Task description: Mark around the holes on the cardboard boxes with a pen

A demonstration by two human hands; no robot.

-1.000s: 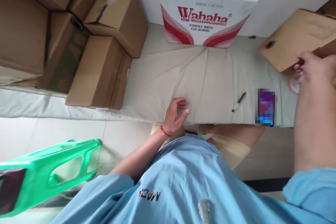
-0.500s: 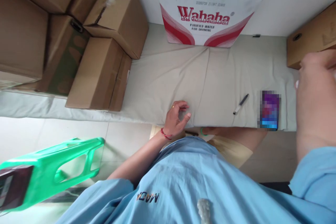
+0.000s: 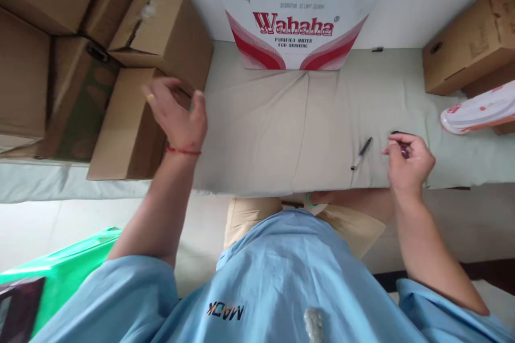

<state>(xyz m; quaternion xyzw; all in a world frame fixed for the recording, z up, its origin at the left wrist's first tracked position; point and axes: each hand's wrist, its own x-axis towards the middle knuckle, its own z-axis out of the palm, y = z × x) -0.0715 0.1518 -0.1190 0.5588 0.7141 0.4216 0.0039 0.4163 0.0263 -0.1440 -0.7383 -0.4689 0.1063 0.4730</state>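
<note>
My left hand (image 3: 177, 115) hovers with fingers curled and apart over the near corner of a brown cardboard box (image 3: 124, 128), holding nothing. A red string circles its wrist. My right hand (image 3: 408, 163) rests on the grey cloth-covered surface (image 3: 273, 128), fingers closed over a dark phone (image 3: 404, 152) that it mostly hides. A black and white pen (image 3: 361, 154) lies just left of that hand.
A white and red Wahaha water carton (image 3: 298, 21) stands at the back by the wall. Several brown boxes (image 3: 44, 53) are stacked on the left, another brown box (image 3: 466, 43) at the right. A white and pink object (image 3: 478, 112) lies far right. A green plastic stool (image 3: 60, 273) is on the floor, lower left.
My left hand rose from the cloth's front edge to the brown box on the left. My right hand let go of the right-hand box and came down onto the phone.
</note>
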